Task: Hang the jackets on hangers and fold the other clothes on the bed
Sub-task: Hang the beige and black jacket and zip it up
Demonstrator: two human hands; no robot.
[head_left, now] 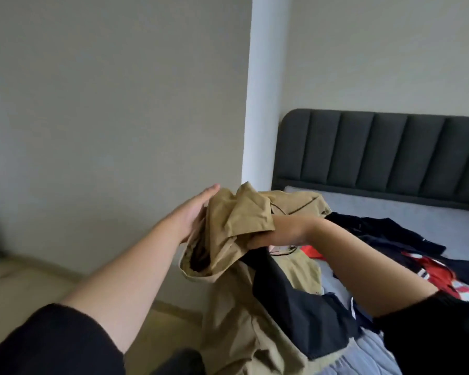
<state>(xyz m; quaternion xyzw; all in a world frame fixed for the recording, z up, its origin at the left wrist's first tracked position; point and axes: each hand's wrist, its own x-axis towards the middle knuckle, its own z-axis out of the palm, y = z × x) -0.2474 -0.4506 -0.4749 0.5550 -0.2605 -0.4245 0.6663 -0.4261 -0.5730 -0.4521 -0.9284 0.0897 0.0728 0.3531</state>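
Observation:
A tan jacket with a dark lining is lifted over the left edge of the bed, and its lower part hangs toward the floor. My left hand lies flat against the bunched fabric on the left, fingers extended. My right hand grips the bunched fabric from the right, its fingers hidden under the cloth. Dark navy clothes and a red, white and navy garment lie in a heap on the grey bed behind my right arm. No hanger is visible.
A dark grey padded headboard stands at the back right. A white wall column rises beside the bed. To the left are a beige wall and a strip of light floor.

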